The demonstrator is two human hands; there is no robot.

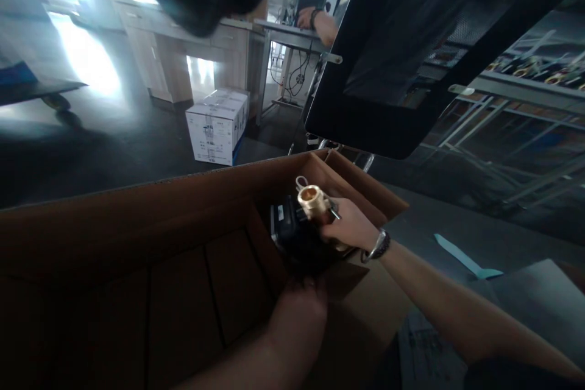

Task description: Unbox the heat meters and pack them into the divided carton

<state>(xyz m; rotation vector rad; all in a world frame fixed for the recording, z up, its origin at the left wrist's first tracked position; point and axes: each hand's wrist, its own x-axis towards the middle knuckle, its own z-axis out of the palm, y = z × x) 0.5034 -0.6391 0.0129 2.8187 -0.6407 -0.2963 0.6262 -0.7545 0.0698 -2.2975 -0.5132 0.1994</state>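
Note:
My right hand (347, 225) is closed around a brass valve fitting (313, 200) joined to a black box-shaped unit (292, 231), held just inside the far right corner of a large brown cardboard box (137, 219). A bracelet sits on that wrist. My left hand (299, 304) reaches down into the box under the black unit; its fingers are lost in shadow, so I cannot see whether they grip it.
A white carton (218, 125) stands on the dark floor beyond the box. A big dark screen (402, 61) hangs at upper right. Another person's hand (315, 21) rests on a desk behind. Metal racking (525, 109) fills the right side.

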